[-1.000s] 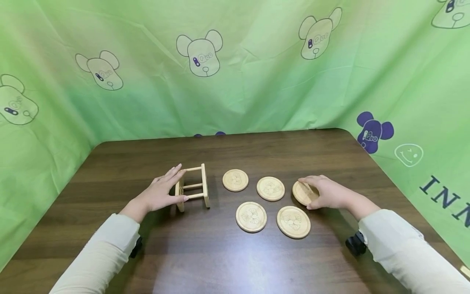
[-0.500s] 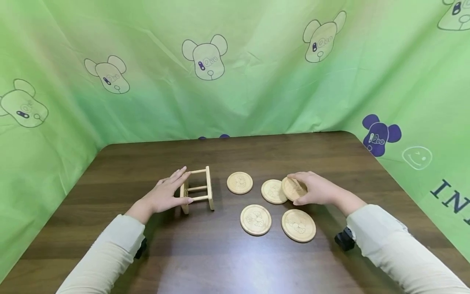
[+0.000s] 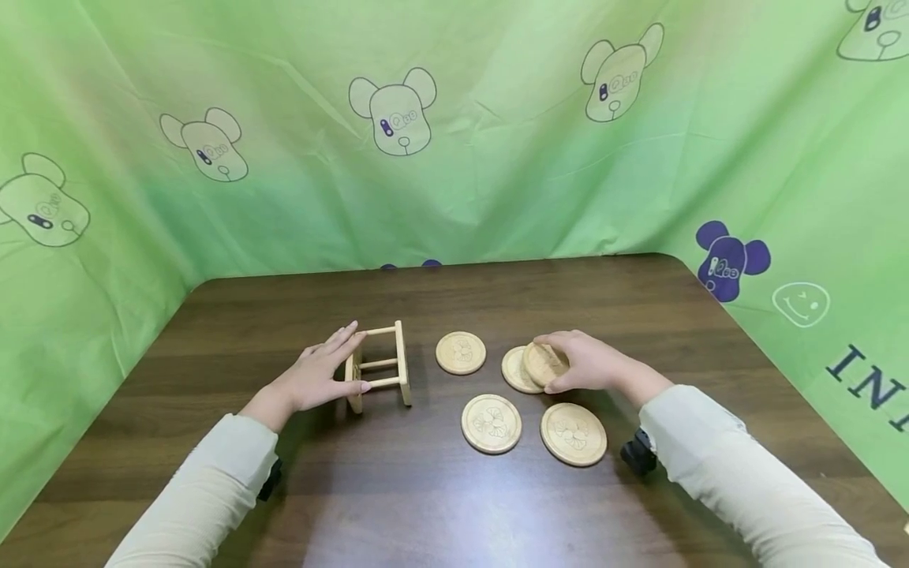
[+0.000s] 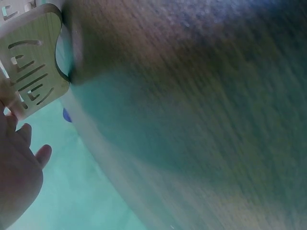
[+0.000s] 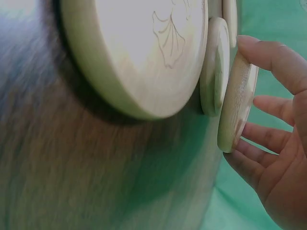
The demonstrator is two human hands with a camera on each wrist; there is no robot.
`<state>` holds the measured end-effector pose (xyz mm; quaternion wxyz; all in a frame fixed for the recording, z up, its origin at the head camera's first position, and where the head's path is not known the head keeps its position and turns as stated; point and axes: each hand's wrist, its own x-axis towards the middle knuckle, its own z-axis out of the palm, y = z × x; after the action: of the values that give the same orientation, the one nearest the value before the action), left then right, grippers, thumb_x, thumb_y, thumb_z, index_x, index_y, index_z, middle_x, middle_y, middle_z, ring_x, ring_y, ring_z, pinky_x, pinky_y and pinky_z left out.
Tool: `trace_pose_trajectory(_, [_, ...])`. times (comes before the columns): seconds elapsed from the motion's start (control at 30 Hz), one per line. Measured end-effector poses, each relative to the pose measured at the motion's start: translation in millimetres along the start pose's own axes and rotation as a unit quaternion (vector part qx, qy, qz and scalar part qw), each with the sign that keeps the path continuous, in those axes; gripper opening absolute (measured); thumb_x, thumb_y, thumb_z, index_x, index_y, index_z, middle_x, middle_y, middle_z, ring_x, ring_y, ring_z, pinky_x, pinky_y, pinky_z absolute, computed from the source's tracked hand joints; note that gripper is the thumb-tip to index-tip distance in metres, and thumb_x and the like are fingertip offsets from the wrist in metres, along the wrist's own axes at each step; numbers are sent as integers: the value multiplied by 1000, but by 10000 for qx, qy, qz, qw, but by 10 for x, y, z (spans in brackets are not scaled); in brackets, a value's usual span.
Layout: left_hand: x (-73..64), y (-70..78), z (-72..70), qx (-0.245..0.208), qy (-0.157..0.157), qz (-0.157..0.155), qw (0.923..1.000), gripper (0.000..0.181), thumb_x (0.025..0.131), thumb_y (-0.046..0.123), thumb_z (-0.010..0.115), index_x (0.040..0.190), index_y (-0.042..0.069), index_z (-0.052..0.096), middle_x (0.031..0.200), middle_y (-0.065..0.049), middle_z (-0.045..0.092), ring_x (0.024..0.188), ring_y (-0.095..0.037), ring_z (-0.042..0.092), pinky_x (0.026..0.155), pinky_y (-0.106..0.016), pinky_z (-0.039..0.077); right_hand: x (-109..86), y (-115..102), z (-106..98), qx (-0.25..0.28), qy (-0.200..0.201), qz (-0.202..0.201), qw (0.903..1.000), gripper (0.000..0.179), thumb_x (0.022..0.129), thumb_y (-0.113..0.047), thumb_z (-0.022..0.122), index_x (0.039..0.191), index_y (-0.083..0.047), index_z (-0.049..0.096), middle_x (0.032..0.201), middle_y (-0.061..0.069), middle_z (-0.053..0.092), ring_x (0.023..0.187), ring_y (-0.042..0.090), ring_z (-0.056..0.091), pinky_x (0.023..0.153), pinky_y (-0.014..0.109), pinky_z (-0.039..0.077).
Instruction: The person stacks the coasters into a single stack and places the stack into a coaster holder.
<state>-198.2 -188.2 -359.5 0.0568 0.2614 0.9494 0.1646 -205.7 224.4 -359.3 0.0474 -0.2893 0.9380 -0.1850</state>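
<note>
My left hand (image 3: 316,377) grips the near-left side of a small wooden coaster rack (image 3: 402,363), thumb on its front and fingers over its back. In the left wrist view the rack's slotted end panel (image 4: 36,62) shows above my fingers. With my right hand (image 3: 585,361) I pinch a round wooden coaster (image 3: 543,363) by its edges. That coaster is tilted slightly and overlaps another coaster (image 3: 514,372) lying on the table. In the right wrist view the held coaster (image 5: 237,103) stands apart from the table, thumb on one edge, fingertips on the other.
Three more coasters lie flat on the brown table (image 3: 398,489): one at the back (image 3: 461,353), one in front (image 3: 491,424), and one at the front right (image 3: 573,435), each with a leaf carving. A green printed cloth (image 3: 483,197) hangs behind the table.
My right hand has lifted its coaster and carried it left, over the neighbouring coaster. The left hand stays on the rack; the head view has shifted slightly.
</note>
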Motion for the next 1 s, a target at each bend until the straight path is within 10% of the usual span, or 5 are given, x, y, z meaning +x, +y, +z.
trace_pose_trajectory(1.0, [14, -25, 17, 125, 54, 52, 9999, 82, 77, 59, 47, 140, 17, 16, 144, 0, 4, 129, -19, 9, 96, -50, 14, 278, -63, 147, -158, -327, -136, 9992, 70, 58, -26, 73, 117, 4, 49, 112, 19, 51, 101, 34, 44, 84, 42, 36])
